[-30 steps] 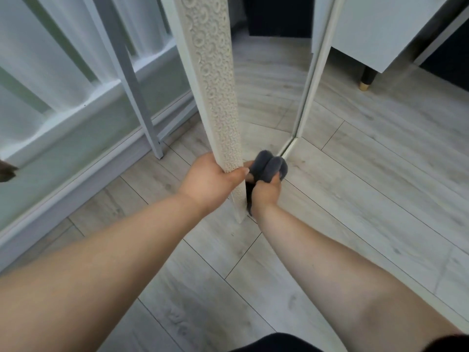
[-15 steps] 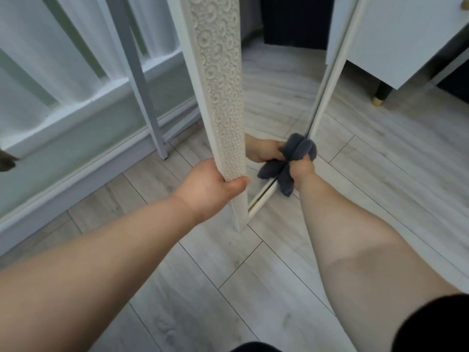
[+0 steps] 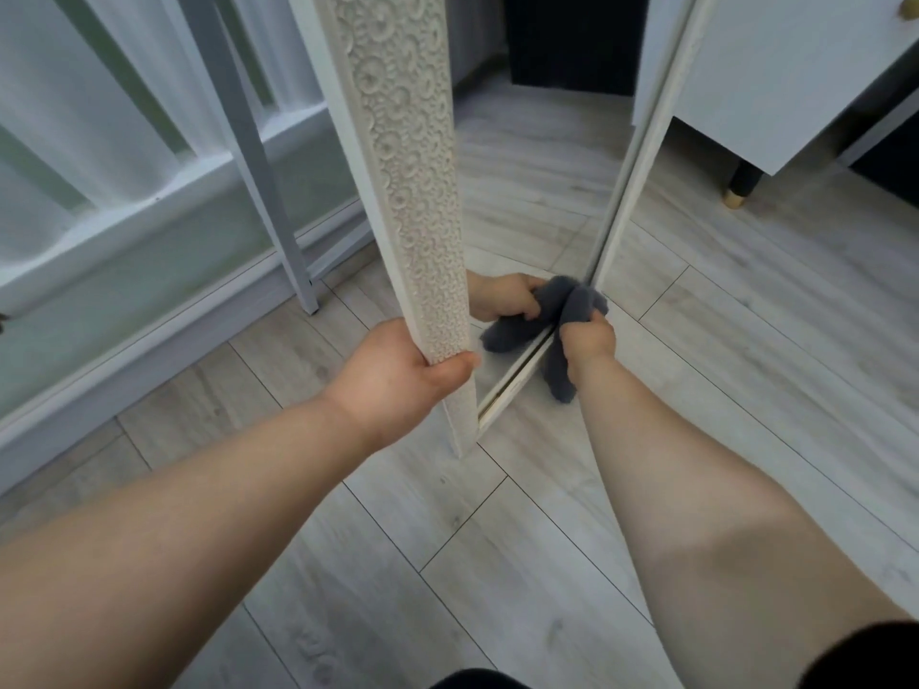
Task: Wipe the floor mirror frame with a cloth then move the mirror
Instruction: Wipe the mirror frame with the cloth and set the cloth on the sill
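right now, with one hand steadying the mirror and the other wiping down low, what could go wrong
1. Only the left hand grips the mirror frame; a push from the wiping could tip or slide it on the plank floor.
2. The cloth in the right hand hangs near the floor and may pick up grit.

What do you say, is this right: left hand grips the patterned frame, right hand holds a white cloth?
No: in the head view the cloth is dark grey, not white. Left hand grips the patterned frame, right hand holds the cloth.
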Demonstrator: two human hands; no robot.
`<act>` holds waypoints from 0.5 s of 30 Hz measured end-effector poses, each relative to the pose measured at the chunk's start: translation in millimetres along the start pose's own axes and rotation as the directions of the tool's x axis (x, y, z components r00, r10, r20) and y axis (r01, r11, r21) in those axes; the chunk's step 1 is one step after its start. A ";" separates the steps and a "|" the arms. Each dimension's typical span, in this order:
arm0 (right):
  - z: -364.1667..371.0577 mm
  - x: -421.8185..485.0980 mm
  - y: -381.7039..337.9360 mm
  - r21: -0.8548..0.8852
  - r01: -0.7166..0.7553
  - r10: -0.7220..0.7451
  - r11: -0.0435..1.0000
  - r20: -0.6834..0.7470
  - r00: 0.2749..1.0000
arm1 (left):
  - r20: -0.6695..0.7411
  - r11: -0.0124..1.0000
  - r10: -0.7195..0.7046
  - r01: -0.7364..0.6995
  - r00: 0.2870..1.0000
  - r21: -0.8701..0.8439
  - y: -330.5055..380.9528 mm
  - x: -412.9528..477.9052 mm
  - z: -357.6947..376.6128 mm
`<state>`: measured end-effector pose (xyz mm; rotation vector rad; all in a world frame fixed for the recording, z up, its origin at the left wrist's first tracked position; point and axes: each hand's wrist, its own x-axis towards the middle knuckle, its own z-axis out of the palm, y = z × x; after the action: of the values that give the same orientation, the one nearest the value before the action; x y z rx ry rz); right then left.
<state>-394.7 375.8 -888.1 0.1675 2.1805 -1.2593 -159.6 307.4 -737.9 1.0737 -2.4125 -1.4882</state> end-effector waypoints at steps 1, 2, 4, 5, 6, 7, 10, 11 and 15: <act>-1.4 -0.4 7.6 -0.052 -0.009 0.008 0.999 -0.013 1.000 | 0.001 1.000 0.009 -0.009 1.000 -0.013 1.7 -1.1 -1.1; -3.3 -1.0 12.2 -0.028 -0.023 0.022 0.999 -0.019 1.000 | -0.007 1.000 0.009 -0.009 1.000 -0.016 3.2 -2.2 -1.7; -10.3 0.7 2.5 0.229 0.014 0.007 0.973 -0.091 0.996 | -0.015 1.000 -0.003 0.003 1.000 0.005 0.7 -0.4 0.6; -15.9 3.4 -10.2 0.395 0.070 0.001 0.916 -0.177 0.984 | -0.024 1.000 -0.015 0.015 1.000 0.020 1.1 -0.9 0.5; -22.7 7.8 -28.0 0.520 0.148 -0.012 0.841 -0.254 0.967 | -0.026 1.000 -0.025 0.026 0.999 0.018 2.1 -1.0 0.3; -30.1 12.9 -46.0 0.565 0.228 -0.052 0.793 -0.311 0.949 | -0.030 0.999 -0.035 0.035 0.999 0.017 1.7 -0.9 0.7; -35.1 16.6 -90.6 0.482 0.326 -0.230 0.813 -0.249 0.941 | -0.027 0.999 -0.050 0.050 0.998 0.014 1.4 -1.3 0.9; -31.1 14.2 -96.4 0.489 0.321 -0.256 0.811 -0.198 0.946 | -0.027 0.999 -0.051 0.051 0.998 0.013 1.4 -1.6 1.0; -11.2 23.9 -85.1 0.535 0.202 -0.165 0.820 -0.116 0.979 | -0.026 0.998 -0.063 0.063 0.998 -0.001 1.8 -0.5 0.3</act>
<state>-452.3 334.7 -834.1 0.2311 1.8610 -1.9963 -160.3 308.4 -736.5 1.1718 -2.3829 -1.4830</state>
